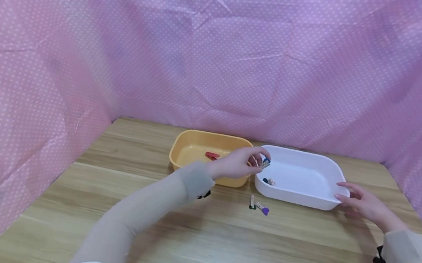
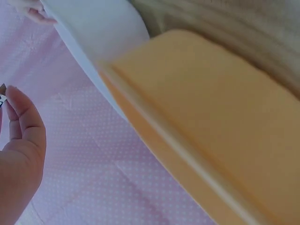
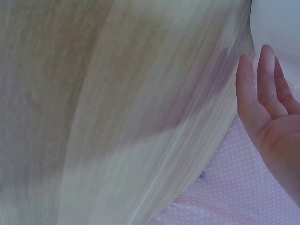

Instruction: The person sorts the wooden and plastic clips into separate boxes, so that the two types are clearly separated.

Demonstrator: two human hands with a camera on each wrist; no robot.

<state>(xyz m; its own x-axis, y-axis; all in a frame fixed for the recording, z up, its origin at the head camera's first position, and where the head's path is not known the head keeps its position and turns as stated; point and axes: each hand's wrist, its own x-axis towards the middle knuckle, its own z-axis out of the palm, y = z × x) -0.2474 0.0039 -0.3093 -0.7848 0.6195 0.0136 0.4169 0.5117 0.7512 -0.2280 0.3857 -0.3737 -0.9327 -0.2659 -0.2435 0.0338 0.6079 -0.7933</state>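
My left hand (image 1: 240, 161) pinches a small wooden clothespin (image 1: 265, 164) with a blue ornament, over the left end of the white tub (image 1: 295, 198). In the left wrist view, only a bit of that clothespin shows at the fingertips. My right hand (image 1: 365, 204) rests at the white tub's right end, fingers fairly straight and fingertips right at the rim. Inside this tub, near its left front corner, lies another wooden clothespin (image 1: 270, 182) with a dark ornament. A red clothespin (image 1: 212, 155) lies in the yellow tub (image 1: 180, 145), partly behind my left wrist.
In front of the tubs, a clothespin with a green end (image 1: 252, 202) lies beside one with a purple heart (image 1: 264, 210) on the wooden table (image 1: 216, 252). The two tubs stand side by side near the back edge. Behind them hangs a pink dotted cloth (image 1: 222, 59).
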